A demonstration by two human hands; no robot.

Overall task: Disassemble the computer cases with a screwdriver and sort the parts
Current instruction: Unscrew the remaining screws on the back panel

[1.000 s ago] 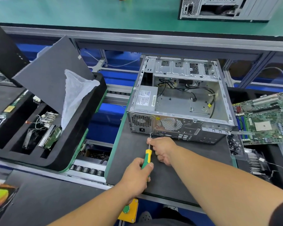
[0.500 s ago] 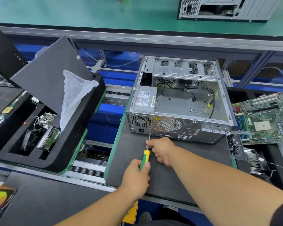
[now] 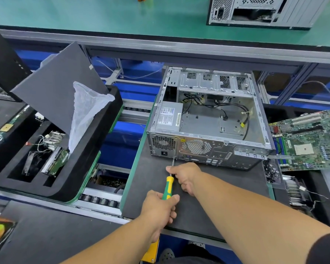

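Honestly, the worry here is the screwdriver [image 3: 167, 187] tip skating out of the screw head at the lower edge of the computer case [image 3: 208, 130], just right of the power socket. I judge that would happen if I push off-axis or ease my pressure while turning; the tip could round out the screw or scratch along the rear panel. The screw is too small for me to tell how far out it sits, and if it drops free it could roll off the black mat [image 3: 208, 199] under the case toward the rollers left of it

My left hand [image 3: 160, 208] is wrapped around the green and yellow handle, fingers curled tight, forearm coming up from below toward the case. My right hand [image 3: 185, 176] sits just in front of the case's rear panel, its fingers curled and pinching the metal shaft to steady it, right forearm crossing in from the lower right

The case lies on its side on the mat, open side up, power supply [image 3: 169, 116] in its near left corner, rear panel facing me. A motherboard [image 3: 309, 138] rests just right of the case
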